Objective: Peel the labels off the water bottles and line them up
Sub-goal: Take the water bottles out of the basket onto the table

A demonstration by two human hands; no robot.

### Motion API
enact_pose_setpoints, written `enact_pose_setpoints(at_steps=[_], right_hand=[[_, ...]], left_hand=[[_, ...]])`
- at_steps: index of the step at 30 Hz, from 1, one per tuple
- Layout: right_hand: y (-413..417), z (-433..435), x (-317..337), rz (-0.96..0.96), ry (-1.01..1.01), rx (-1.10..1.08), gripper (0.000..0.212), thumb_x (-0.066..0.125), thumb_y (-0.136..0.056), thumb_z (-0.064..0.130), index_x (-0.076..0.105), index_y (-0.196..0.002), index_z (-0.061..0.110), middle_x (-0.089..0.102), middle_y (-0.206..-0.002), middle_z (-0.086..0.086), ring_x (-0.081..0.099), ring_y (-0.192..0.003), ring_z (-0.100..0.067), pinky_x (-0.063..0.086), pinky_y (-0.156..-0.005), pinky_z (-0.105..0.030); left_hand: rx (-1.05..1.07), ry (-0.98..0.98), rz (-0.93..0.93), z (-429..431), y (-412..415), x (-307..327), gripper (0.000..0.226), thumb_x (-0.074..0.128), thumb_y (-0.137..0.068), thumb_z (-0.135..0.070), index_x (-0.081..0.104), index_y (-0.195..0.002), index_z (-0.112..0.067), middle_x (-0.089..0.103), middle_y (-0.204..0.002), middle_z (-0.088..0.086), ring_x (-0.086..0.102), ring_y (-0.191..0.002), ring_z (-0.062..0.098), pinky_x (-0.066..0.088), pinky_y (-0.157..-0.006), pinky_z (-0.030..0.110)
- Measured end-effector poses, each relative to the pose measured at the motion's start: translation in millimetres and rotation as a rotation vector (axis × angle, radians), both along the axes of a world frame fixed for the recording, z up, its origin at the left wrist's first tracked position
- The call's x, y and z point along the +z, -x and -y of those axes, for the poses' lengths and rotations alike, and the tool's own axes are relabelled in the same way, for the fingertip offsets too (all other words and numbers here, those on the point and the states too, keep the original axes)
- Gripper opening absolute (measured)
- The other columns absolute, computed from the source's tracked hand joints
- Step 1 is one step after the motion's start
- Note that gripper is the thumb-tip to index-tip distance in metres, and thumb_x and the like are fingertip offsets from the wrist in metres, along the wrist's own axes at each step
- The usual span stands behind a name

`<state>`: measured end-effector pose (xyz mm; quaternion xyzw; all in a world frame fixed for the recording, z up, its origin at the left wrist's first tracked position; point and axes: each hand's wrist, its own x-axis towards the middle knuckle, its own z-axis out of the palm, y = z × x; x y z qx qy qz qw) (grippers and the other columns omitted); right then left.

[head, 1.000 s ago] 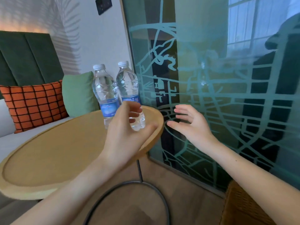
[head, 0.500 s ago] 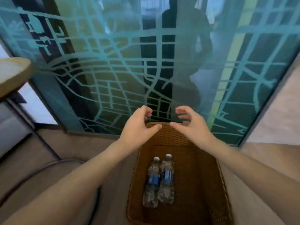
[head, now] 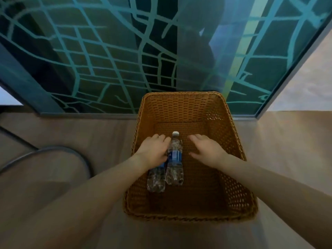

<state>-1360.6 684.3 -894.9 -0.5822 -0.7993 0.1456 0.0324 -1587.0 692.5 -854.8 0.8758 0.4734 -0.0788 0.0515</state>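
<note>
Wooden flooring [head: 93, 133] is occupied by a brown wicker basket [head: 230, 135]; two clear blue-labelled plastic bottles [head: 174, 170] are laid inside. One is covered by the left hand [head: 153, 151], grip unclear; the right hand [head: 208, 151] is kept spread-fingered.

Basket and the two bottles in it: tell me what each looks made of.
Basket: woven wicker or plastic rattan, I cannot tell which; matte tan, with open weave in the walls. Left bottle and right bottle: thin clear plastic, glossy, ribbed and see-through. The right one's blue label is probably printed film, and its cap looks like white plastic.
</note>
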Motion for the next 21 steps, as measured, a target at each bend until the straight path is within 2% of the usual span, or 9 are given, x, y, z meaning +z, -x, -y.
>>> enact_pose_setpoints(at_steps=[3,6,8,10,13,15,17,19,21], right_hand=[[0,-5,-11,-0.032,-0.002,-0.035,0.062,0.070,-0.088,0.037,0.045,-0.142,0.020,0.059,-0.133,-0.005,0.058,-0.120,-0.023,0.051,-0.097,-0.034],[10,-2,-25,-0.240,0.140,-0.271,0.065,0.072,-0.088,0.040,0.047,-0.143,0.017,0.060,-0.134,-0.005,0.060,-0.118,-0.019,0.051,-0.093,-0.028],[22,4,-40,-0.333,0.284,-0.423,0.072,0.074,-0.086,0.044,0.045,-0.144,0.014,0.063,-0.118,-0.001,0.061,-0.097,-0.009,0.050,-0.074,-0.019],[35,8,-54,-0.375,0.393,-0.503,0.074,0.075,-0.085,0.046,0.045,-0.143,0.011,0.056,-0.097,0.007,0.056,-0.081,-0.005,0.044,-0.058,-0.018],[49,10,-69,-0.453,0.469,-0.541,0.059,0.076,-0.084,0.044,0.052,-0.128,0.012,0.061,-0.103,0.003,0.058,-0.086,-0.012,0.045,-0.061,-0.020],[56,12,-76,-0.496,0.513,-0.568,0.036,0.078,-0.084,0.042,0.055,-0.099,0.019,0.062,-0.094,0.005,0.060,-0.082,-0.010,0.047,-0.062,-0.020],[63,13,-79,-0.537,0.540,-0.572,0.030,0.078,-0.084,0.039,0.050,-0.079,0.030,0.059,-0.080,0.011,0.060,-0.076,-0.008,0.051,-0.068,-0.022],[69,13,-81,-0.545,0.550,-0.556,0.022,0.076,-0.085,0.041,0.057,-0.082,0.030,0.063,-0.082,0.009,0.062,-0.082,-0.012,0.052,-0.076,-0.026],[73,11,-80,-0.541,0.565,-0.512,0.026,0.077,-0.085,0.041,0.066,-0.102,0.024,0.065,-0.093,0.007,0.064,-0.091,-0.014,0.048,-0.079,-0.026]], left_hand=[[0.057,0.054,0.033,-5,1,-15,0.048,0.068,-0.089,-0.034,0.048,-0.130,-0.018,0.057,-0.127,0.007,0.054,-0.115,0.026,0.049,-0.092,0.039],[0.228,0.197,0.114,-4,-1,-32,0.056,0.071,-0.088,-0.034,0.048,-0.134,-0.011,0.055,-0.129,0.012,0.055,-0.117,0.030,0.051,-0.095,0.039],[0.366,0.260,0.155,1,-2,-45,0.061,0.075,-0.085,-0.037,0.050,-0.132,-0.009,0.056,-0.125,0.014,0.058,-0.108,0.027,0.051,-0.086,0.032],[0.436,0.313,0.168,9,-3,-58,0.057,0.076,-0.083,-0.038,0.054,-0.127,-0.009,0.058,-0.122,0.014,0.056,-0.096,0.020,0.046,-0.074,0.026],[0.523,0.346,0.177,21,-2,-74,0.071,0.077,-0.083,-0.040,0.046,-0.138,-0.007,0.056,-0.128,0.014,0.056,-0.111,0.025,0.050,-0.090,0.031],[0.587,0.340,0.213,24,-1,-78,0.073,0.078,-0.083,-0.038,0.045,-0.139,-0.004,0.058,-0.126,0.013,0.061,-0.113,0.026,0.052,-0.092,0.031],[0.604,0.332,0.231,26,1,-78,0.064,0.078,-0.083,-0.032,0.051,-0.133,-0.004,0.060,-0.123,0.011,0.063,-0.110,0.025,0.052,-0.090,0.030],[0.583,0.322,0.241,28,3,-79,0.058,0.078,-0.084,-0.033,0.055,-0.129,-0.005,0.062,-0.123,0.011,0.062,-0.111,0.025,0.053,-0.092,0.032],[0.581,0.305,0.260,31,6,-81,0.061,0.078,-0.083,-0.036,0.054,-0.131,-0.007,0.059,-0.127,0.011,0.057,-0.116,0.026,0.049,-0.096,0.032]])
